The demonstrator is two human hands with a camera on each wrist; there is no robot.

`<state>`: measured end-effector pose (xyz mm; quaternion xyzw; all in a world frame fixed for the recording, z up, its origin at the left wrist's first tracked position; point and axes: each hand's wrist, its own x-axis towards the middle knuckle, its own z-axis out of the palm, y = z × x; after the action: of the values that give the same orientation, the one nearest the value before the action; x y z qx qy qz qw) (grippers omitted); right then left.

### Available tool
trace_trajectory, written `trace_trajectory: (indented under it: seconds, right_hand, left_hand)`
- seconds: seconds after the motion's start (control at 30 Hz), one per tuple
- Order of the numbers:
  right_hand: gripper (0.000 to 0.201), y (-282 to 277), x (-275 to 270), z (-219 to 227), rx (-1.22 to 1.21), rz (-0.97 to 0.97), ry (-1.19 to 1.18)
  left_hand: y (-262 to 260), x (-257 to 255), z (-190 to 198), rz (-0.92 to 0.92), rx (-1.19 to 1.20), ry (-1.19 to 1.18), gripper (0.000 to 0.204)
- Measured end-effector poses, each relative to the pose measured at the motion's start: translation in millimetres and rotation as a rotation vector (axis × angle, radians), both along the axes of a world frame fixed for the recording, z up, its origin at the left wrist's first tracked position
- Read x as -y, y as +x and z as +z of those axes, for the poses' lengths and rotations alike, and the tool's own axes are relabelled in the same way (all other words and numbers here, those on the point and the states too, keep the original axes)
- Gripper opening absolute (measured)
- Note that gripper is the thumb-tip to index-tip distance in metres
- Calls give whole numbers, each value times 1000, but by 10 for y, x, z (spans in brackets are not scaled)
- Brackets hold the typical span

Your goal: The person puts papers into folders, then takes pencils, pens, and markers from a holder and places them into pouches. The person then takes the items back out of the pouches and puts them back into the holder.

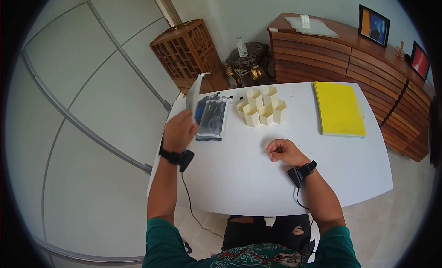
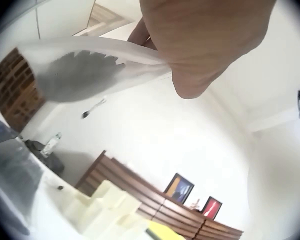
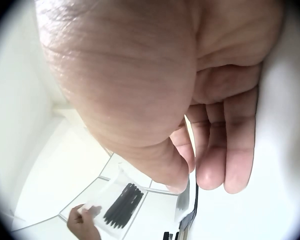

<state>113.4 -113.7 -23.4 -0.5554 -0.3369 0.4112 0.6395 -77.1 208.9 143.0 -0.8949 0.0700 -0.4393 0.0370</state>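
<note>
My left hand pinches a translucent plastic pouch by one end, raised over the left side of the table. Inside the pouch, in the right wrist view, lie several black stick-like items side by side. Below and right of it, dark zip pouches with pale edges lie on the tabletop. My right hand rests at the middle of the table, fingers loosely curled and holding nothing. Ahead of it stands a cluster of cream hexagonal cups.
On the right of the white table lies a yellow pad. A small black piece sits beside the cups. Behind the table are a wooden drawer cabinet, a stool with a bottle, and a carved wooden box.
</note>
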Motion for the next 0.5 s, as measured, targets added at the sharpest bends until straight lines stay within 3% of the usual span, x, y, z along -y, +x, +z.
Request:
trace_trajectory:
  seconds: [0.07, 0.1, 0.17, 0.5]
  right_hand:
    - [19, -12, 0, 18, -3, -1, 4]
    - [20, -15, 4, 23, -9, -3, 9]
    - [19, -5, 3, -5, -5, -6, 8]
    - [17, -16, -4, 4, -2, -31, -23]
  left_hand:
    - [237, -84, -392, 162, -286, 22, 11]
    - [330, -115, -617, 158, -283, 22, 11]
    - [423, -143, -1004, 291, -623, 46, 16]
    - [227, -83, -1121, 266, -568, 6, 17]
